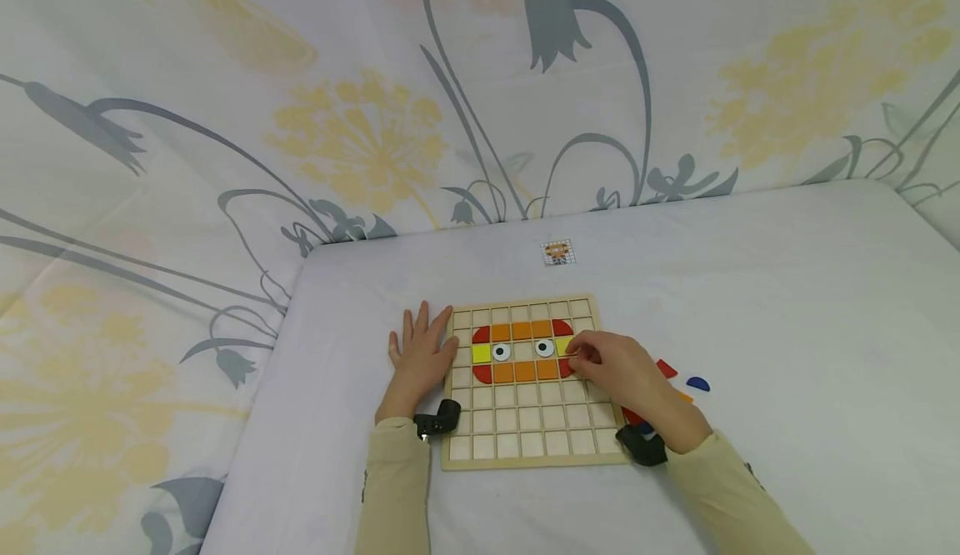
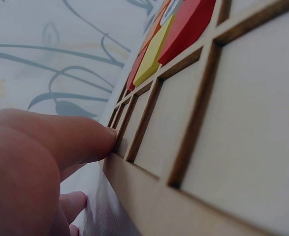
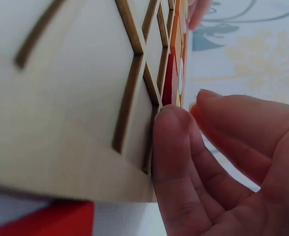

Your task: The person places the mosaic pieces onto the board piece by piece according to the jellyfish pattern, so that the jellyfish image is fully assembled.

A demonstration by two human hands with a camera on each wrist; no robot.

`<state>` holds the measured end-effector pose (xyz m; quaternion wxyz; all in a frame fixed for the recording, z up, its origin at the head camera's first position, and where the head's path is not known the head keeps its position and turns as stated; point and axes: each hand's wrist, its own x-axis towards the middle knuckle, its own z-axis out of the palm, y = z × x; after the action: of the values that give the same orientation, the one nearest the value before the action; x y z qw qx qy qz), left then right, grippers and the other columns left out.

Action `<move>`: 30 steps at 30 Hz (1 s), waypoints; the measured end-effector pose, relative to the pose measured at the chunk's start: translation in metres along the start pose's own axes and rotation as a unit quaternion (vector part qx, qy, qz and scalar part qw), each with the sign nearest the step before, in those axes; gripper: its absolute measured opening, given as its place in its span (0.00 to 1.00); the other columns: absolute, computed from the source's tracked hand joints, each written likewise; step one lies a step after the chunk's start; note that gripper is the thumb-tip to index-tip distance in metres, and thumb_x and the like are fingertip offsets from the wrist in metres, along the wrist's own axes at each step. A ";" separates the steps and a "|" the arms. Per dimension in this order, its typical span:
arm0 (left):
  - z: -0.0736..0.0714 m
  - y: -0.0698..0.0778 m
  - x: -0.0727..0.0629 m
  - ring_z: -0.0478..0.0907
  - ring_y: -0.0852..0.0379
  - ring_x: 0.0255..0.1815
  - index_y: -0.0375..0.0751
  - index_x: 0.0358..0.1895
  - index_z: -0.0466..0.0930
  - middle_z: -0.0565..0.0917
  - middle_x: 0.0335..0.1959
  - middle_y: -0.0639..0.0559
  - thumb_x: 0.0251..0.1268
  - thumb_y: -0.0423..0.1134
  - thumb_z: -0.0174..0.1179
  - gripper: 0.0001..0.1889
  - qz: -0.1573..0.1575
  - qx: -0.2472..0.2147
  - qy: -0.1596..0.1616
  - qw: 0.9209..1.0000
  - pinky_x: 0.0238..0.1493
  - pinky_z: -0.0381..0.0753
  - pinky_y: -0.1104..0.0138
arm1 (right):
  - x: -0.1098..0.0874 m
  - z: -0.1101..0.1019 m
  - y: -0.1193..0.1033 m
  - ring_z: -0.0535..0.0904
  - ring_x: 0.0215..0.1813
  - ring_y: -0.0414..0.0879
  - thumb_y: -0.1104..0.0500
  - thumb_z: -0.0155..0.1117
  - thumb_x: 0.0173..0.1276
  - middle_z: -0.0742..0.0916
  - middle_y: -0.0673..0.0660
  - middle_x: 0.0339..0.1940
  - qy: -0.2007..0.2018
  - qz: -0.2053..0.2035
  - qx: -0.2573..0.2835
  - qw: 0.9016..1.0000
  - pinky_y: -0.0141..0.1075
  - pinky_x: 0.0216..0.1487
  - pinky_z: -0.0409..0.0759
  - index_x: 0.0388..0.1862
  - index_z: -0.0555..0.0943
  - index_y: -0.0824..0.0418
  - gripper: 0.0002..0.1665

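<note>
A wooden grid board (image 1: 528, 463) lies flat, holding a ring of coloured tiles. Orange squares (image 1: 522, 331) line its top and bottom rows, with red quarter-round tiles (image 1: 482, 374) at the corners. Two round eye tiles (image 1: 501, 352) sit inside, and a yellow square tile (image 1: 481, 353) is at the left side. My left hand (image 1: 422, 363) spreads its fingers along the board's left edge, the nearest fingertip (image 2: 105, 140) touching the frame. At the ring's right side, my right hand (image 1: 618, 372) pinches another yellow square tile (image 1: 563, 345), its fingers partly covering it and the red corner tile below.
Loose tiles lie right of the board, among them a blue half-round tile (image 1: 698, 383) and a red tile (image 1: 666, 368); some are partly hidden under the right forearm. A small pattern card (image 1: 558, 252) lies beyond the board. Flowered fabric (image 1: 480, 105) rises behind the white surface (image 1: 810, 313).
</note>
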<state>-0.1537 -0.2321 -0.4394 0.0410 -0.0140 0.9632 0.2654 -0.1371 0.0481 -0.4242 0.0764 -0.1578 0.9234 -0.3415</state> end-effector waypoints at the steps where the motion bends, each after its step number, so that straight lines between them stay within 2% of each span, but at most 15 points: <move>1: 0.000 0.000 0.000 0.29 0.44 0.70 0.54 0.67 0.57 0.43 0.71 0.45 0.65 0.47 0.46 0.27 0.000 -0.001 0.000 1.000 0.60 0.27 0.44 | 0.000 0.000 0.000 0.69 0.28 0.42 0.57 0.61 0.60 0.77 0.46 0.24 0.002 -0.003 0.003 1.000 0.34 0.30 0.69 0.37 0.79 0.56 0.07; 8: -0.001 -0.001 -0.001 0.30 0.44 0.69 0.54 0.67 0.57 0.44 0.71 0.44 0.65 0.48 0.46 0.27 0.008 -0.003 0.001 1.000 0.59 0.28 0.44 | 0.000 -0.004 0.003 0.72 0.33 0.43 0.55 0.59 0.62 0.81 0.47 0.31 -0.011 -0.009 0.013 1.000 0.37 0.37 0.73 0.39 0.79 0.54 0.07; 13: -0.001 0.000 -0.001 0.30 0.43 0.69 0.53 0.67 0.57 0.44 0.71 0.44 0.65 0.47 0.46 0.27 0.011 -0.008 0.002 1.000 0.59 0.28 0.44 | -0.002 -0.014 0.005 0.73 0.35 0.43 0.54 0.58 0.63 0.81 0.48 0.34 -0.011 -0.020 0.014 1.000 0.40 0.40 0.74 0.41 0.80 0.55 0.10; 23: 0.003 0.000 0.000 0.30 0.43 0.69 0.53 0.67 0.58 0.44 0.71 0.44 0.64 0.47 0.47 0.27 0.004 -0.008 -0.005 1.000 0.60 0.28 0.44 | -0.014 -0.044 0.017 0.73 0.36 0.44 0.54 0.56 0.65 0.81 0.49 0.35 -0.028 0.019 0.004 0.999 0.35 0.34 0.73 0.45 0.78 0.56 0.12; 30: -0.001 -0.001 0.000 0.29 0.43 0.69 0.54 0.67 0.57 0.43 0.71 0.44 0.65 0.47 0.46 0.26 0.005 -0.007 -0.001 1.000 0.60 0.27 0.44 | -0.025 -0.060 0.024 0.73 0.34 0.44 0.53 0.55 0.65 0.81 0.51 0.35 -0.040 0.030 -0.014 0.999 0.34 0.32 0.74 0.46 0.78 0.58 0.14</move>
<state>-0.1541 -0.2331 -0.4394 0.0403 -0.0089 0.9614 0.2721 -0.1347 0.1099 -0.3941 0.1211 -0.1447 0.9287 -0.3191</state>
